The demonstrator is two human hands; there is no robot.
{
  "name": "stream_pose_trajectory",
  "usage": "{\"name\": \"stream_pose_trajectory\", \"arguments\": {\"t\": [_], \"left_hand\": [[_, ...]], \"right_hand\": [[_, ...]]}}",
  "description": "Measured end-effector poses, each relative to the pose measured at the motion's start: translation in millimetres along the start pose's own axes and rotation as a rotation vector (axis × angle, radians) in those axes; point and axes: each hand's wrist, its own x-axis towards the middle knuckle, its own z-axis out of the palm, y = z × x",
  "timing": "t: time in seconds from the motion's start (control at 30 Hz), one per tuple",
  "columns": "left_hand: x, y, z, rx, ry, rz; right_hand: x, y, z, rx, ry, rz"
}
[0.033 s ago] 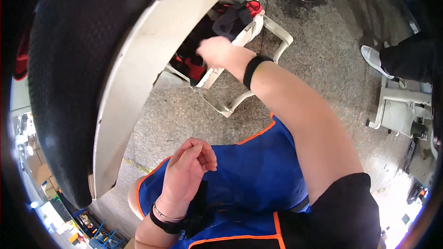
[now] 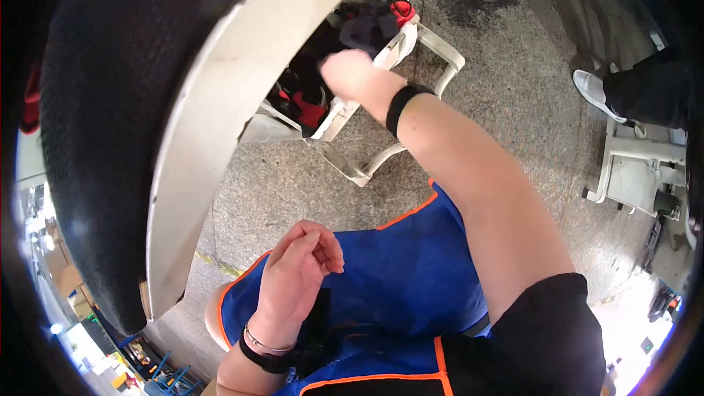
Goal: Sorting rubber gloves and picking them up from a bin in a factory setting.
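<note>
My right hand point(image 2: 347, 73) reaches over a pale bin point(image 2: 396, 51) holding black and red fabric pieces point(image 2: 312, 111). Its fingers are blurred and partly hidden, so whatever they touch or hold cannot be made out. Beyond it lies dark cloth point(image 2: 367, 31), with a red piece point(image 2: 402, 11) at the bin's far corner. My left hand point(image 2: 297, 264) hovers over the blue apron point(image 2: 396, 279) on my lap, palm turned inward. The fingers curl loosely with a hollow between them and the thumb; nothing shows inside.
A pale tabletop edge point(image 2: 198, 125) curves along my left, with a large black fabric surface point(image 2: 110, 139) on it. The bin's pale frame point(image 2: 359, 176) stands on the speckled floor point(image 2: 257, 198). At right are another person's shoe point(image 2: 595, 94) and a white metal stand point(image 2: 631, 176).
My right hand has shifted slightly to the right and away from me over the bin. The dark cloth beyond it looks a little moved and blurred. My left hand stays in place.
</note>
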Motion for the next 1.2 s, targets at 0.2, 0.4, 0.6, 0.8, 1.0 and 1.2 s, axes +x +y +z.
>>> {"name": "stream_pose_trajectory", "arguments": {"t": [0.2, 0.4, 0.6, 0.8, 1.0, 1.2], "left_hand": [[-6, 1, -11, -0.033, -0.019, 0.022], [-8, 6, -19, -0.033, 0.002, 0.049], [-11, 7, -21, -0.06, -0.01, 0.026], [-6, 9, -15, -0.031, -0.054, 0.012], [-11, 11, -17, -0.019, -0.005, 0.024], [-4, 10, -18, -0.032, -0.023, 0.009]], "right_hand": [[19, 53, -20, 0.236, 0.106, 0.222], [30, 45, -16, 0.385, 0.129, 0.271], [22, 51, -24, 0.433, 0.115, 0.26], [12, 39, -5, -0.112, 0.246, 0.039], [41, 55, -11, 0.897, 0.426, 0.179], [7, 19, -42, 0.112, 0.325, 0.054]]}}
